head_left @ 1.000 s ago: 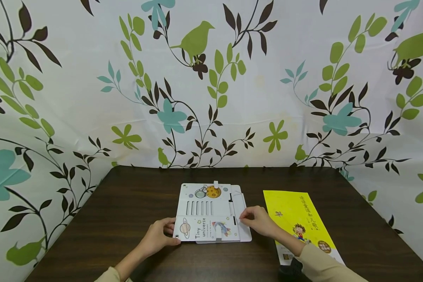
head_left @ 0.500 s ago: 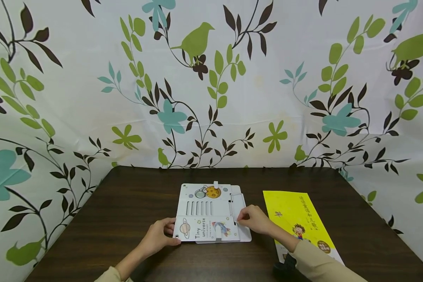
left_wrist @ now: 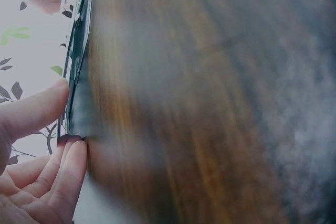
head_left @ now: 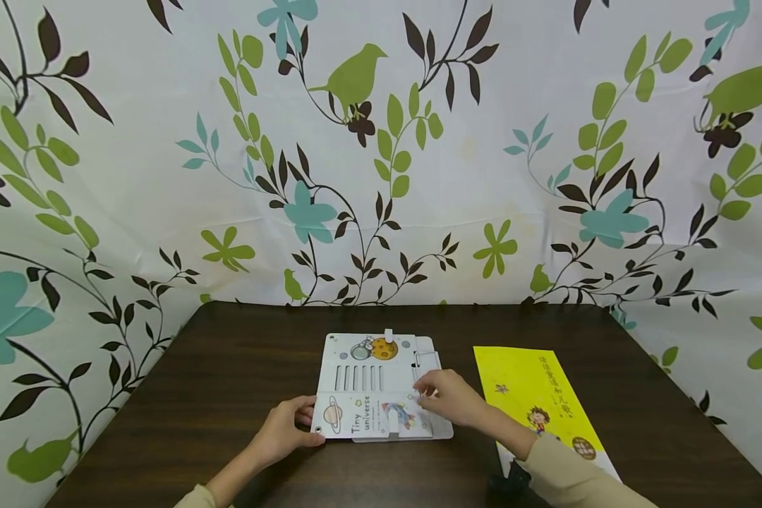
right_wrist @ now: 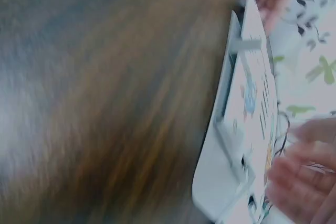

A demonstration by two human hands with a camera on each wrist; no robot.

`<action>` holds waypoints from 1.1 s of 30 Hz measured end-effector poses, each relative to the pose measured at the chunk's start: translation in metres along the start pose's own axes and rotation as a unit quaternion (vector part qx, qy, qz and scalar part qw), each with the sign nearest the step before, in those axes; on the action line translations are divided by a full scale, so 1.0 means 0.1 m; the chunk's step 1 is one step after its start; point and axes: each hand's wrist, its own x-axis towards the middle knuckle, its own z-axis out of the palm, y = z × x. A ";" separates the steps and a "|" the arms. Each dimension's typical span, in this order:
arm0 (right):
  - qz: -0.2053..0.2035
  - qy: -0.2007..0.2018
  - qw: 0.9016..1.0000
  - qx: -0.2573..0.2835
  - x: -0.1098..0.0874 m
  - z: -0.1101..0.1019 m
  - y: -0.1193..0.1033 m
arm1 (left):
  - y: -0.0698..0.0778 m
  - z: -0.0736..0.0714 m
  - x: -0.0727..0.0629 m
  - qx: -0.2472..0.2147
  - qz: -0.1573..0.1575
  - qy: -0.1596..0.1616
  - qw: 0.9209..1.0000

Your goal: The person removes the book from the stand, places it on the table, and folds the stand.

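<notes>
A white folding book stand [head_left: 355, 420] printed "Tiny universe", with slots, a planet and a rocket, lies flat on the table. My left hand [head_left: 283, 428] grips its near left corner; in the left wrist view the thumb [left_wrist: 39, 106] lies on one face and the fingers [left_wrist: 68, 177] on the other. My right hand [head_left: 451, 396] is over the stand's right part, fingers bent. By it, a thin wire frame [head_left: 427, 353] shows at the stand's right side. The right wrist view shows the right hand [right_wrist: 304, 174] blurred beside the stand's face; whether it pinches anything is unclear.
A yellow book [head_left: 514, 381] with a cartoon child on its cover lies right of the stand, partly under the right forearm. The dark wooden table [head_left: 248, 360] meets a patterned cloth [head_left: 457, 176] at the back. A dark object [head_left: 511, 480] sits by the right sleeve.
My right hand has moved left, from the stand's right edge onto its printed panel. The wire frame has shifted along the right side. My left hand stays on the corner.
</notes>
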 end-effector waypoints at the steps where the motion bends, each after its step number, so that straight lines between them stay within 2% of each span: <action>1: -0.009 -0.003 1.000 0.003 0.00 0.02 -0.04 | 0.00 0.00 0.00 0.001 -0.001 -0.001 1.000; 6: -0.044 -0.036 0.998 -0.002 0.01 0.19 -0.16 | 0.00 -0.01 0.01 0.000 0.002 -0.002 1.000; 10: -0.052 -0.021 0.998 -0.031 0.02 0.27 -0.18 | 0.01 0.00 0.02 0.000 0.007 -0.003 1.000; 14: -0.055 -0.007 0.997 -0.054 0.02 0.30 -0.18 | 0.02 0.01 0.02 0.005 0.006 -0.004 1.000; 21: -0.086 -0.013 0.992 -0.088 0.05 0.31 -0.14 | 0.00 0.00 0.00 0.004 0.002 -0.002 1.000; 26: -0.104 -0.015 0.990 -0.089 0.05 0.32 -0.10 | 0.00 0.00 -0.01 0.002 -0.002 -0.002 1.000; 33: -0.101 -0.025 0.991 -0.085 0.06 0.30 -0.10 | 0.02 0.01 -0.01 0.003 -0.006 0.004 1.000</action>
